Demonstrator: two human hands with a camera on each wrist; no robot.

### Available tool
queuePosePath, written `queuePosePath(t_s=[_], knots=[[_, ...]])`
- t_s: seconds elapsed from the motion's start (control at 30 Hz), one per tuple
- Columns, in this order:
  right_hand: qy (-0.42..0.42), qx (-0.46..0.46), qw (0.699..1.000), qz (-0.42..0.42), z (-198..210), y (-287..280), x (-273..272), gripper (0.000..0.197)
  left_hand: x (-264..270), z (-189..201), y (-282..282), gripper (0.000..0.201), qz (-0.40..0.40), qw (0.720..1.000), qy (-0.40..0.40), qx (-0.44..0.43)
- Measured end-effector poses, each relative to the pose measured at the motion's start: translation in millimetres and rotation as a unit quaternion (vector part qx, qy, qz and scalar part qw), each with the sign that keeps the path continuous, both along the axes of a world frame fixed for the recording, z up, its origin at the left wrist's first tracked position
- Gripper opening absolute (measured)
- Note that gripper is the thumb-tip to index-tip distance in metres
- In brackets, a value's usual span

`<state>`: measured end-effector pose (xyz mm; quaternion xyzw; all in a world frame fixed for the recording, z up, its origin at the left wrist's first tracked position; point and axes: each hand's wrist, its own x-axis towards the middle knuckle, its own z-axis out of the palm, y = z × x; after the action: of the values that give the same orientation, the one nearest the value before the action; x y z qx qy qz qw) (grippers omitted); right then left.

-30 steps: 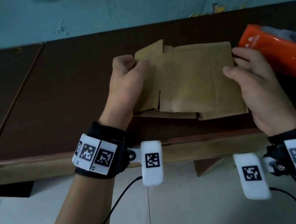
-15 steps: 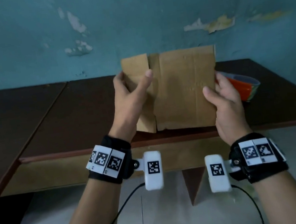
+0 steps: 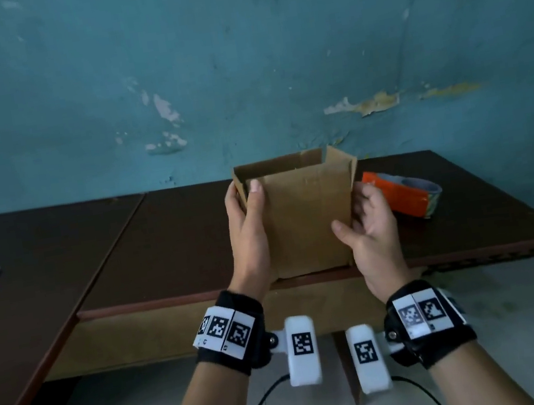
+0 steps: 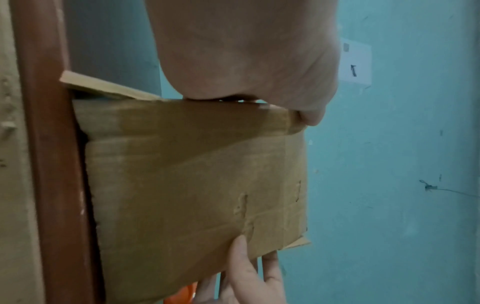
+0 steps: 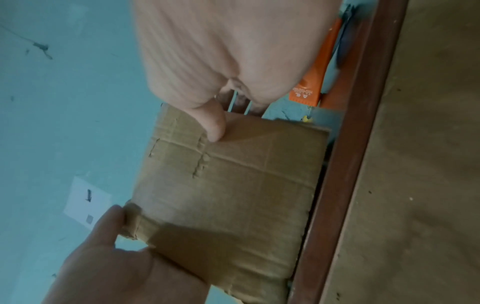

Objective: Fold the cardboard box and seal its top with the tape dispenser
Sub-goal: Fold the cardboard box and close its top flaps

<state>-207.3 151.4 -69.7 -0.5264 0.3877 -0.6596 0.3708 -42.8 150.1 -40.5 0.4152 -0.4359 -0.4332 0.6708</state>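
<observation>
Although the cardboard box [image 3: 306, 217] already stands up as an open sleeve at the near edge of the desk [image 3: 169, 251], its top flaps are not yet folded in — seen from the head view, its mouth points up and a little away from the person, and its long axis runs upright. The left hand [image 3: 250, 236] clamps the left corner, thumb on the near face and fingers round the side. The right hand [image 3: 370, 221] cups the lower right corner with the thumb on the front panel. The orange tape dispenser [image 3: 403, 195] lies on the desk just beyond and to the right of the right hand, so I judge that hand the nearer one to fetch it; its length runs roughly left to right.

From the left wrist, the left hand's [image 4: 246, 57] grip pinches the box's [image 4: 197, 185] corner edge between thumb and fingers, and the box's base sits by the desk rim [image 4: 49, 144].

From the right wrist, the thumb [image 5: 211, 123] of the right hand [image 5: 221, 51] presses flat on the creased panel [image 5: 228, 185] while the fingers reach behind it — a loose pinch, I would say. The dispenser [image 5: 311, 82] shows just past the knuckles.
</observation>
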Motion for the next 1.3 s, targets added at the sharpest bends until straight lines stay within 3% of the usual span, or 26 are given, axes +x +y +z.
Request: queuePosePath(t_s=[0.23, 0.4, 0.6, 0.7, 0.8, 0.9, 1.03, 1.13, 1.3], knots=[[-0.004, 0.009, 1.000, 0.020, 4.6, -2.4, -2.1, 0.055, 11.8, -0.8, -3.9, 0.096, 0.004, 1.000, 0.019, 0.010], [-0.005, -0.015, 0.999, 0.029, 12.9, 5.2, -1.3, 0.060, 7.9, 5.5, -12.4, 0.079, 0.022, 0.999, -0.002, 0.025], [0.092, -0.057, 0.994, 0.016, 16.2, 5.0, 0.2, 0.060, 8.3, 12.8, -25.5, 0.048, 0.017, 0.998, -0.045, 0.029], [0.111, -0.065, 0.992, 0.013, 13.9, 0.1, 1.0, 0.060, 6.6, 12.2, -26.2, 0.075, 0.032, 0.996, -0.089, -0.006], [0.127, -0.080, 0.989, 0.005, 12.7, -7.9, 1.7, 0.066, -0.3, 14.7, -21.7, 0.078, 0.044, 0.992, -0.103, -0.055], [0.135, -0.086, 0.987, 0.005, 12.9, -16.6, -1.0, 0.068, -1.6, 16.7, -29.1, 0.058, 0.046, 0.990, -0.068, -0.113], [0.140, -0.091, 0.986, 0.011, 12.7, -20.5, -4.3, 0.065, 1.8, 16.6, -44.7, 0.024, 0.053, 0.977, -0.139, -0.155], [0.145, -0.089, 0.985, 0.007, 12.8, -22.2, -5.1, 0.066, 3.7, 17.2, -52.0, 0.030, 0.047, 0.975, -0.166, -0.144], [0.143, -0.082, 0.986, -0.001, 12.6, -26.4, -7.7, 0.066, 7.0, 33.7, -51.7, 0.052, -0.045, 0.985, -0.147, -0.077]])
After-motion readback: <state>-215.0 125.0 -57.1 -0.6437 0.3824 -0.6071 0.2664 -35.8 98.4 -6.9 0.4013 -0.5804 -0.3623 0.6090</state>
